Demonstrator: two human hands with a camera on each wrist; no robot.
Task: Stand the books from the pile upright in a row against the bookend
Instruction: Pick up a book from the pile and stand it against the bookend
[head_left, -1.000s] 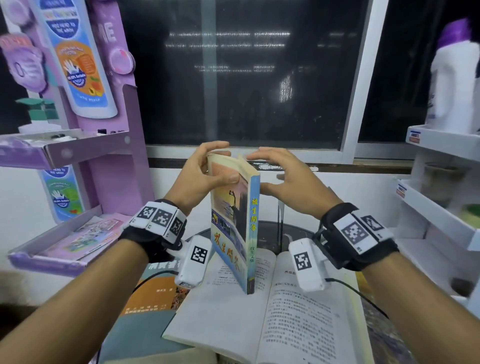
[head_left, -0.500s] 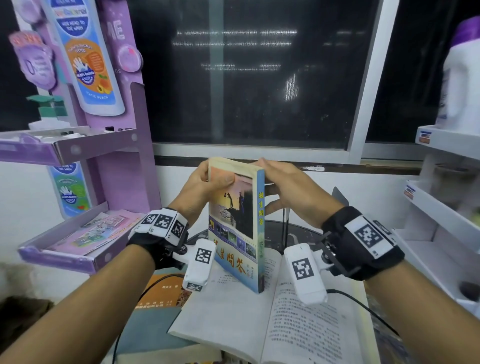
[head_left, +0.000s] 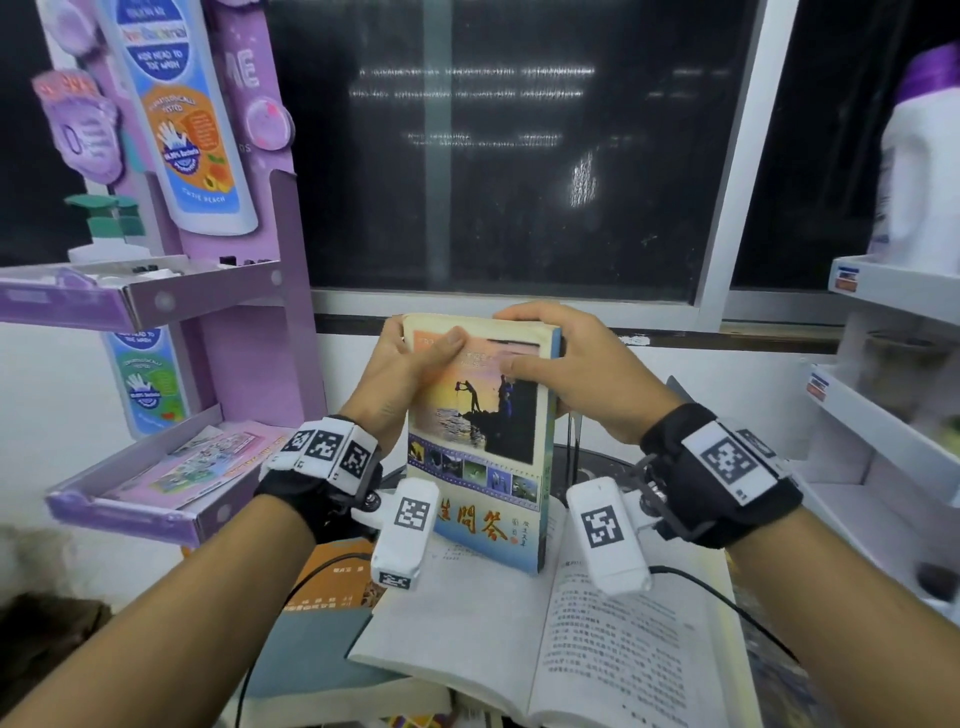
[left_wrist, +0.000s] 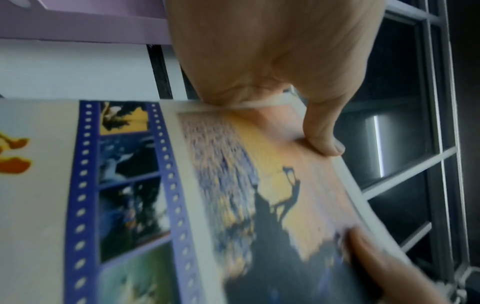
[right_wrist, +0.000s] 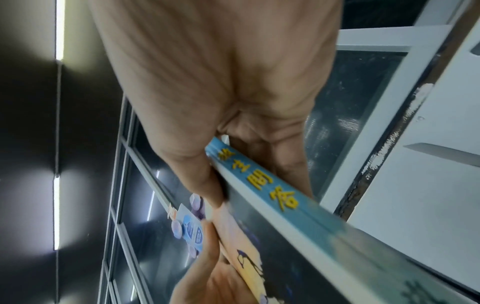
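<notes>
A paperback (head_left: 478, 441) with a sunset cover and a blue spine stands upright, cover toward me, its lower edge over an open book (head_left: 597, 649). My left hand (head_left: 415, 348) grips its top left corner, thumb (left_wrist: 324, 144) on the cover. My right hand (head_left: 566, 353) grips the top right corner at the spine (right_wrist: 272, 195), thumb on the cover and fingers behind. Thin black metal uprights (head_left: 571, 441) on a dark base show just behind the paperback. Under the open book lie an orange book (head_left: 332, 577) and a grey-blue one (head_left: 306, 665).
A purple display stand (head_left: 156, 499) with shelves and leaflets is at the left. White shelves (head_left: 883, 415) holding a white bottle (head_left: 919, 171) are at the right. A dark window (head_left: 519, 156) and its sill run along the back wall.
The paperback has turned from spine toward me to cover toward me. Both hands have closed onto its top corners, thumbs now on the cover.
</notes>
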